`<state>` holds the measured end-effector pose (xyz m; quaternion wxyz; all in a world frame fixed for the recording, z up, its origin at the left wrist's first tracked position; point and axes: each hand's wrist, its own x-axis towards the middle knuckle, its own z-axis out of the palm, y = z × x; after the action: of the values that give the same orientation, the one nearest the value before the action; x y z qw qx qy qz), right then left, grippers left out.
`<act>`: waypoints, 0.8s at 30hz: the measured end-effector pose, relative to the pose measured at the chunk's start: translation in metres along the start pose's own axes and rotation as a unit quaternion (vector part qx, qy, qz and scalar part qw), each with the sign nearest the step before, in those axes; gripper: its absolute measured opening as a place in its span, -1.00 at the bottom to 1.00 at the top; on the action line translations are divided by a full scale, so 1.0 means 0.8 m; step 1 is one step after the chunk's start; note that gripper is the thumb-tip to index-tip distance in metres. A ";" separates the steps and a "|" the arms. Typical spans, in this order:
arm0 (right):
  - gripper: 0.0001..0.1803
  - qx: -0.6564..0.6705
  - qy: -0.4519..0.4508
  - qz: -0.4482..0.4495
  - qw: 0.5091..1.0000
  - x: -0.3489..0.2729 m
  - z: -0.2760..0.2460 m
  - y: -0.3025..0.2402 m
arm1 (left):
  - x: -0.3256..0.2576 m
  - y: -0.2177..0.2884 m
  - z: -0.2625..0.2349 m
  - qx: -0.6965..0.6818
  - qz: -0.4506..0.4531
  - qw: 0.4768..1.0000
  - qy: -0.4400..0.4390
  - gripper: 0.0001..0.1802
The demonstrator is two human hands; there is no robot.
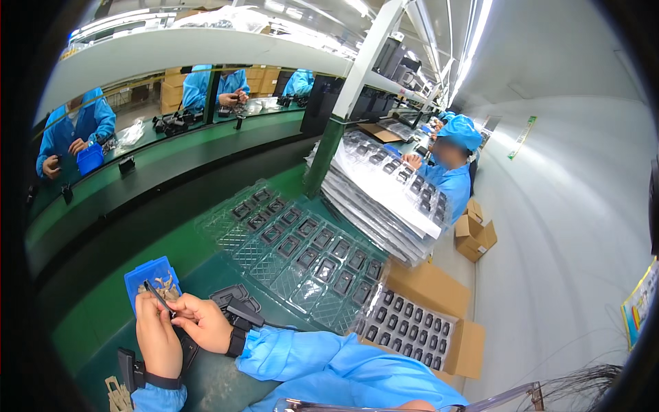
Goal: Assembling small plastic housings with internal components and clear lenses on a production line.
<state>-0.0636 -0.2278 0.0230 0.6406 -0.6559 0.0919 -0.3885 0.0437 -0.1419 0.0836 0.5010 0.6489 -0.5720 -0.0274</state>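
Note:
Both of my hands meet over the near left of the green table. A slim black plastic piece, seen nearly edge-on, sits between their fingers. My left hand grips it from the left, and the fingertips of my right hand pinch at its lower end. Just beyond them stands a small blue bin with tan scraps or small parts inside. Several loose black plastic frames lie beside my right hand. Further right, a clear plastic tray carries rows of black rectangular frames.
An open cardboard box at my right holds a tray of black parts. Behind it rises a tall stack of clear trays, next to a green-and-white post. A conveyor runs ahead. Co-workers in blue sit across it and at far right.

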 end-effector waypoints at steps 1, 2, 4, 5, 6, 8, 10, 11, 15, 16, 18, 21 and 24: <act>-0.65 0.007 -0.004 0.000 1.000 0.001 0.000 0.002 | -0.001 -0.001 0.000 -0.009 -0.022 1.000 -0.004 -0.86; -0.65 0.004 -0.004 -0.005 1.000 0.001 0.000 0.005 | -0.001 -0.002 0.001 -0.018 -0.043 0.999 -0.008 -0.85; -0.64 0.021 -0.005 -0.003 1.000 0.001 0.000 0.007 | -0.001 -0.002 0.004 -0.014 -0.020 1.000 0.009 -0.84; -0.63 0.028 -0.007 0.005 1.000 0.001 0.000 0.006 | 0.000 -0.003 0.006 -0.009 -0.003 1.000 0.024 -0.83; -0.63 0.025 -0.007 0.001 1.000 0.001 -0.001 0.007 | 0.000 -0.005 0.006 -0.011 0.002 1.000 0.026 -0.83; -0.62 0.049 -0.012 0.011 0.999 0.001 -0.001 0.009 | 0.000 -0.011 0.003 -0.037 -0.017 0.999 -0.009 -0.87; -0.62 0.060 -0.014 0.007 0.998 0.003 -0.001 0.011 | 0.001 -0.011 0.001 -0.047 -0.016 0.999 -0.013 -0.87; -0.62 0.078 -0.013 0.015 0.997 0.003 0.001 0.014 | 0.002 -0.011 0.000 -0.057 -0.021 0.998 -0.018 -0.87; -0.64 0.102 -0.024 0.041 0.994 0.003 0.001 0.024 | -0.002 -0.011 0.003 -0.029 -0.004 0.999 0.046 -0.89; -0.63 0.104 -0.018 0.042 0.994 0.004 0.002 0.024 | 0.002 -0.008 0.002 -0.031 0.001 0.998 0.048 -0.89; -0.64 0.099 -0.013 0.028 0.995 0.005 -0.003 0.023 | 0.007 -0.004 0.001 0.001 0.021 0.998 0.066 -0.88; -0.61 0.092 -0.003 0.043 0.995 0.007 -0.006 0.019 | 0.007 0.003 -0.009 -0.047 -0.027 0.998 0.018 -0.91; -0.59 0.138 0.023 0.018 0.990 0.007 0.011 0.024 | -0.007 0.003 -0.016 -0.060 -0.015 0.996 0.063 -0.89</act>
<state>-0.0470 -0.2274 0.0084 0.7294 -0.5504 0.0642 -0.4013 0.0475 -0.1296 0.0887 0.5733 0.6271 -0.5266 -0.0283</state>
